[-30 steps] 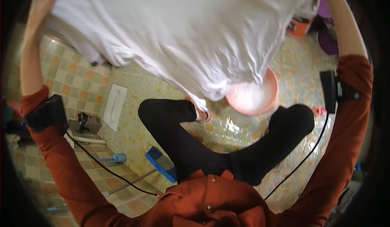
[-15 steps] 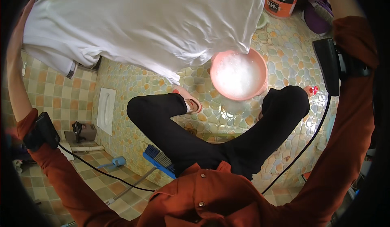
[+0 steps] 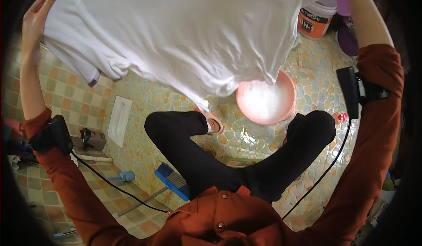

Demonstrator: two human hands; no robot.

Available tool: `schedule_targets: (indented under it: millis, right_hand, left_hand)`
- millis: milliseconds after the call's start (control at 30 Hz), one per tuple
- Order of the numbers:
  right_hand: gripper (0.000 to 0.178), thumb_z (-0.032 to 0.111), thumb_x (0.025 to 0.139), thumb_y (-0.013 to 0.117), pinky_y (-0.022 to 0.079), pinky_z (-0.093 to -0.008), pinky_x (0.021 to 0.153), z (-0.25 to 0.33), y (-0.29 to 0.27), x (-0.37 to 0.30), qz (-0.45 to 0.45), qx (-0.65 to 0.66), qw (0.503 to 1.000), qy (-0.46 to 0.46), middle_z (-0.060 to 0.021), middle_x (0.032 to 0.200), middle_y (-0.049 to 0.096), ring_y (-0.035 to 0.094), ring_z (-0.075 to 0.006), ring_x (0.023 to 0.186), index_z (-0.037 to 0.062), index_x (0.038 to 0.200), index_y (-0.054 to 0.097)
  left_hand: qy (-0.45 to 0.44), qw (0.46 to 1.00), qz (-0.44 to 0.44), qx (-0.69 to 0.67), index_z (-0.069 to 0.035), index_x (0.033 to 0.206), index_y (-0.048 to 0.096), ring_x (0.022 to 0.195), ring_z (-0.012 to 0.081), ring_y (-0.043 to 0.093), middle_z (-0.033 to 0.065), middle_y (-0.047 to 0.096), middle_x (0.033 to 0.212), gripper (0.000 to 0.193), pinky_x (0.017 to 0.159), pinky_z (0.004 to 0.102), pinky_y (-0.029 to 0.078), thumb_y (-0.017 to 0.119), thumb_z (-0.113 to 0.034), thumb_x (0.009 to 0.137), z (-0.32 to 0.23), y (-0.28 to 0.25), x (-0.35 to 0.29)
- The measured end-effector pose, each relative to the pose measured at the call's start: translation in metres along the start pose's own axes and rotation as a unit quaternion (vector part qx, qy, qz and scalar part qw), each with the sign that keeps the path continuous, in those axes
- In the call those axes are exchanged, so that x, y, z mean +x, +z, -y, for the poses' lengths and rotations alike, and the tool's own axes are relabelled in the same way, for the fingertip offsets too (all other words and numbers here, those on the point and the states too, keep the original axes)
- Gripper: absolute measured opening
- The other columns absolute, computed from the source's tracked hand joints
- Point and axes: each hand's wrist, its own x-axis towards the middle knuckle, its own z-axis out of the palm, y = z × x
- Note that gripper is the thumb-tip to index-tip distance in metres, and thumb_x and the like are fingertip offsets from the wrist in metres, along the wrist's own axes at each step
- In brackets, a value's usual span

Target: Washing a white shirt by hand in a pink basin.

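A large white shirt [image 3: 184, 39] hangs spread across the top of the head view, its lower edge creased and a dark-trimmed corner dangling at the left. My left hand [image 3: 38, 17] is closed on the shirt's left edge, near the top left. My right forearm reaches up past the shirt's right side, and the hand itself lies beyond the upper edge of the picture. Below the shirt's lower right part stands a pink basin [image 3: 289, 97] of white, foamy water; the cloth covers part of its rim from this view.
A white and orange bucket [image 3: 314, 21] and purple containers [image 3: 347, 37] stand at the far right. On the left are a white squat toilet pan [image 3: 119, 122], a blue broom [image 3: 171, 182] and a blue dipper [image 3: 127, 176]. The pebble-patterned floor [image 3: 246, 136] looks wet.
The view has shifted, so basin, bucket and floor sit lower in the picture. More of my left hand shows, still on the shirt, and the shirt's folds hang differently.
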Motion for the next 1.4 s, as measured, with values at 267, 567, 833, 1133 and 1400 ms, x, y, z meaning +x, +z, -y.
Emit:
schedule_targets:
  millis: [267,567,833,1133,1400]
  right_hand:
    - [0.024,0.027,0.092,0.056,0.046,-0.0284,0.081,-0.056,0.051,-0.013,0.046,0.265,0.956,0.120,-0.0040,0.088,0.061,0.058,-0.0139,0.085,0.0050,0.100,0.059]
    - [0.021,0.024,0.084,0.060,0.043,-0.0233,0.080,0.009,0.029,-0.113,0.476,0.407,0.773,0.100,0.0015,0.094,0.057,0.052,-0.0080,0.090,0.0158,0.103,0.061]
    - [0.100,0.072,0.081,0.048,0.026,-0.0466,0.109,0.085,0.031,-0.154,0.549,0.401,0.720,0.141,-0.0251,0.141,0.037,0.031,-0.0326,0.135,0.0003,0.146,0.023]
    - [0.084,0.025,0.078,0.076,0.042,-0.0332,0.098,0.095,0.044,-0.178,0.559,0.499,0.614,0.248,-0.0242,0.126,0.052,0.056,-0.0238,0.111,-0.0063,0.141,0.029]
    - [0.024,0.010,0.086,0.063,0.048,-0.0273,0.088,0.052,0.036,-0.186,0.510,0.557,0.586,0.294,-0.0035,0.103,0.066,0.061,-0.0099,0.091,0.0028,0.109,0.063]
  left_hand:
    - [0.113,0.972,-0.070,-0.195,-0.007,0.098,0.069,0.079,0.0028,0.055,-0.0047,0.064,0.085,0.034,0.072,0.0177,0.040,0.064,-0.039,0.089,-0.015,0.038,0.006]
    - [-0.084,0.791,0.041,-0.605,-0.004,0.097,0.063,0.087,0.0140,0.061,0.0059,0.065,0.097,0.027,0.081,0.0289,0.050,0.054,-0.029,0.096,-0.037,0.092,0.005]
    - [-0.064,0.756,0.096,-0.644,-0.003,0.105,0.061,0.092,0.0115,0.061,0.0041,0.065,0.101,0.030,0.086,0.0275,0.049,0.046,-0.028,0.100,-0.084,0.094,-0.006]
    - [-0.034,0.780,0.115,-0.615,-0.007,0.096,0.060,0.080,0.0094,0.060,0.0009,0.064,0.089,0.027,0.074,0.0254,0.049,0.049,-0.032,0.098,-0.085,0.105,-0.013]
    - [-0.071,0.813,0.100,-0.569,-0.006,0.098,0.058,0.083,0.0099,0.057,0.0014,0.062,0.091,0.028,0.079,0.0267,0.048,0.049,-0.033,0.098,-0.065,0.107,-0.007]
